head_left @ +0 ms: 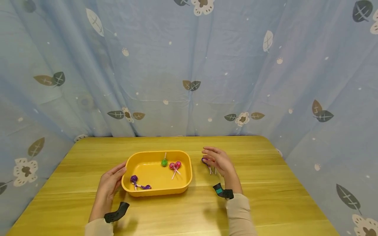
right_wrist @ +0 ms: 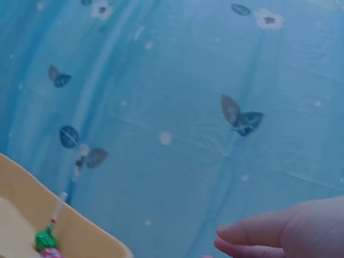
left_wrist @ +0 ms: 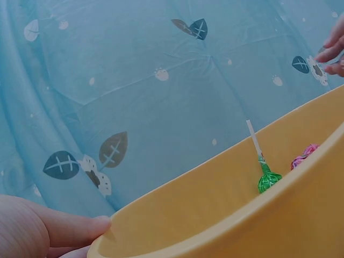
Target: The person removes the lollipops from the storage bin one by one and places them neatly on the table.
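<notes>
A yellow plastic tray (head_left: 156,192) stands on the table. My left hand (head_left: 108,184) rests against its left end, fingers nearly straight, thumb tip right at the rim in the left wrist view. Inside lie a green lollipop (head_left: 164,162), two pink lollipops (head_left: 175,166) with crossed sticks and two purple lollipops (head_left: 134,179) in the near left corner. Right of the tray, my right hand (head_left: 220,162) hovers with loosely bent fingers over a few lollipops (head_left: 204,160) on the table. Those fingers partly hide the candy heads; white sticks show below them.
The wooden table (head_left: 183,216) reaches back to a blue patterned curtain (head_left: 165,65), which hangs behind and along both sides. Black wrist bands (head_left: 117,213) sit on both forearms, just above the beige sleeves.
</notes>
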{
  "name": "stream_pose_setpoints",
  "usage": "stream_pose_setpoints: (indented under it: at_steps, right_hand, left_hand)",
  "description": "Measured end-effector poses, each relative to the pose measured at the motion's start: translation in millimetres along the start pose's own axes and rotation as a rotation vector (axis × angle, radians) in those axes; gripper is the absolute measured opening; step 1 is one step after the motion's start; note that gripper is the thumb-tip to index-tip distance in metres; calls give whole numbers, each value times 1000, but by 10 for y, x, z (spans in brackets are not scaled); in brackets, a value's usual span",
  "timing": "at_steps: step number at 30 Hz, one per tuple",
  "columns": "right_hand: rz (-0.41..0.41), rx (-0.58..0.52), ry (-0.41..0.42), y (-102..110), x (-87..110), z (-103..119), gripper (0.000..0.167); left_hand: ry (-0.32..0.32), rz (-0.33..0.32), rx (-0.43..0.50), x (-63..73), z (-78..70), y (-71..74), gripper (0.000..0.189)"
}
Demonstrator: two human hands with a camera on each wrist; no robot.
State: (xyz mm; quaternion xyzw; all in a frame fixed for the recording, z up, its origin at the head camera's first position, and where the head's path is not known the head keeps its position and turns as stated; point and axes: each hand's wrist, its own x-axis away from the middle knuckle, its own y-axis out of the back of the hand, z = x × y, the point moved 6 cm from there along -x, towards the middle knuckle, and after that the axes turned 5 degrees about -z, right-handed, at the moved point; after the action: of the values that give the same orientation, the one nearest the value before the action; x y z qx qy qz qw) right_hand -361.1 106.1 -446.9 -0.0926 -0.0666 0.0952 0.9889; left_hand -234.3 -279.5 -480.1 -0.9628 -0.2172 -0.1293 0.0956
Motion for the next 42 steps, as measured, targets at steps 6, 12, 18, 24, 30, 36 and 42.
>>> stream_pose_setpoints:
  at_steps: [6, 12, 18, 24, 30, 36, 42]
  right_hand:
    - [238, -27, -27, -558, 39, -66, 38]
    - [396, 25, -54, -1104, 98, -115, 36]
    - [485, 49, -96, -1458, 115, -237, 33]
    - [488, 102, -140, -1615, 121, -405, 29]
    - [477, 176, -168, -1749, 133, -533, 27]
    - [459, 248, -199, -1836, 134, -636, 23]
    - [486, 341, -201, -1920, 162, -716, 26]
  left_hand:
    - [11, -10, -11, 12, 5, 10, 58]
    - [14, -5, -24, 9, 2, 3, 59]
    - [18, -2, -10, 2, 3, 4, 59]
    - [7, 4, -8, 5, 4, -9, 58]
    - [4, -6, -12, 3, 7, -5, 58]
    - [6, 0, 3, 0, 13, -6, 60]
    - [2, -11, -10, -4, 8, 1, 58]
